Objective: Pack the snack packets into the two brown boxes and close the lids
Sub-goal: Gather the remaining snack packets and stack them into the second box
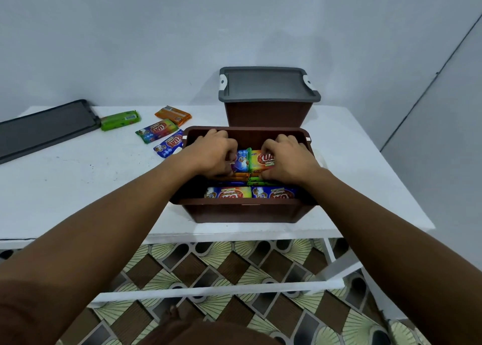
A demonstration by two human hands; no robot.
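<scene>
An open brown box (242,210) stands near the table's front edge, holding several snack packets. Both my hands reach into it. My left hand (212,153) grips a blue packet (241,161). My right hand (288,157) grips a green and orange packet (260,161) beside it. Two more packets (250,193) lie flat along the box's near wall. Behind it a second brown box (266,114) stands with its grey lid (268,85) on. On the table to the left lie loose packets: a green one (120,119), an orange one (172,115), a multicoloured one (157,131) and a blue one (169,144).
A loose grey lid (44,129) lies at the far left of the white table (78,188), partly over its edge. A pale wall runs behind the table. Patterned floor tiles (221,266) and white table rails show below the front edge.
</scene>
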